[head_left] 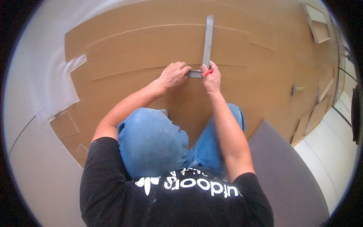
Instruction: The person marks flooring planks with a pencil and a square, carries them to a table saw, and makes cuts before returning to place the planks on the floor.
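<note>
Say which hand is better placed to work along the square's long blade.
Probably the right hand: it holds a slim red tool near the foot of the metal square's long blade; the left hand is at its short arm.

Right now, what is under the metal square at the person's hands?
The brown sheet shows around the metal square, which appears to lie on it. Whatever is directly beneath the metal is covered, and the right hand hides more near its corner.

From head height the wide fisheye peered steeply down, the black shirt (162,206) looming close at the lower edge, jeans (151,143) just beyond, the brown sheet (143,49) bowing toward the rim!
</note>
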`<action>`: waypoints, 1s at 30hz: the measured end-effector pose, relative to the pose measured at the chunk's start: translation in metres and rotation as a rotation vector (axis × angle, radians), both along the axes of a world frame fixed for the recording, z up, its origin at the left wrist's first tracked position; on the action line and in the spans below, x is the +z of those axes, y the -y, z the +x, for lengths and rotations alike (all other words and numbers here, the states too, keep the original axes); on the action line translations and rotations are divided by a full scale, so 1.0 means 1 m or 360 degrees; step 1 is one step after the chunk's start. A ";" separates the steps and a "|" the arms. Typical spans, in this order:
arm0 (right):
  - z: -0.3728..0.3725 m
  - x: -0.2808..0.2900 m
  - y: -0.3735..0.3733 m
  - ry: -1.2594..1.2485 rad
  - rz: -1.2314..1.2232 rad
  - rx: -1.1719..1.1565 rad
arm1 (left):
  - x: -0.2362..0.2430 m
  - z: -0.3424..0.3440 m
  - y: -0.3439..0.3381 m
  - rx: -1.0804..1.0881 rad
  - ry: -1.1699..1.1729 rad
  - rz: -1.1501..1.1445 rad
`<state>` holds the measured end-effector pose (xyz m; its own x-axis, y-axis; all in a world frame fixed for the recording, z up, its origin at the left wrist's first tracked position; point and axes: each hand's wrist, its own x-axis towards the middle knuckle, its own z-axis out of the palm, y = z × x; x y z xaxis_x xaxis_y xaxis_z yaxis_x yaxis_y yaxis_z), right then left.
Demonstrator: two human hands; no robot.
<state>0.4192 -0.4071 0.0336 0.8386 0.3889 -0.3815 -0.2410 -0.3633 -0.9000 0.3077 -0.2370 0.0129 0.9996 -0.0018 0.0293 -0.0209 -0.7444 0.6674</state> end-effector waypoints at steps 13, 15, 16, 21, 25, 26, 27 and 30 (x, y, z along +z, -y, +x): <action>0.052 -0.029 0.101 0.0686 -0.0783 -0.0098 | 0.008 0.021 0.012 0.0256 0.0070 0.0008; 0.055 -0.024 0.101 0.0580 -0.0698 -0.0186 | 0.009 0.023 0.013 0.0301 0.0079 -0.0023; 0.056 -0.023 0.102 0.0567 -0.0706 -0.0189 | 0.010 0.025 0.013 0.0347 0.0116 -0.0045; 0.056 -0.020 0.104 0.0594 -0.0645 -0.0201 | 0.013 0.030 0.008 0.0341 0.0129 -0.0042; 0.054 -0.021 0.102 0.0577 -0.0654 -0.0199 | 0.010 0.028 0.004 0.0334 0.0137 -0.0069; 0.055 -0.022 0.102 0.0553 -0.0633 -0.0210 | 0.008 0.027 0.003 0.0334 0.0139 -0.0081; 0.055 -0.023 0.102 0.0530 -0.0612 -0.0221 | 0.007 0.028 0.002 0.0333 0.0141 -0.0076; 0.054 -0.022 0.100 0.0528 -0.0639 -0.0179 | 0.006 0.025 0.001 0.0356 0.0142 -0.0049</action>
<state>0.4733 -0.5067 0.0114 0.9675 0.1676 -0.1893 -0.0244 -0.6831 -0.7299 0.3329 -0.2385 0.0194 0.9685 0.2216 0.1141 0.0823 -0.7164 0.6928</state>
